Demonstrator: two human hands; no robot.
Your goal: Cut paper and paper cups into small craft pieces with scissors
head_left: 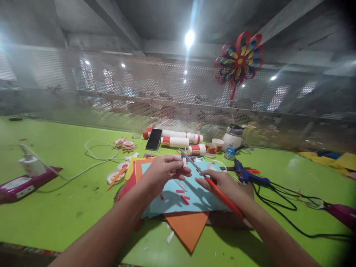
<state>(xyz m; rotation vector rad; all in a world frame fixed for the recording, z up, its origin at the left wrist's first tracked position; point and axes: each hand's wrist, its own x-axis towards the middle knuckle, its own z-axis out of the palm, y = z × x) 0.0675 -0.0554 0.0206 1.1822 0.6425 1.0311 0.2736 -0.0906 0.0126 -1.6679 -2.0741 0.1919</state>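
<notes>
My left hand [167,170] pinches a small white piece of paper [185,162] between thumb and fingertips. In my right hand [226,183] is a pair of scissors [219,193] with red handles, its metal blades pointing up and left, close to the white piece. Whether the blades touch the piece I cannot tell. Beneath both hands lies a stack of coloured paper with a light blue sheet [167,202] on top. Several small red paper scraps [184,199] rest on that sheet. A corner of orange paper [190,230] sticks out toward me.
Behind the paper are a phone [154,139], stacked paper cups [175,142], a blue-lidded jar [230,153] and a white bottle [233,139]. A blue glue gun [250,174] with black cable lies right. Left sits a purple power strip [25,185] with a charger. A paper flower [240,61] hangs above.
</notes>
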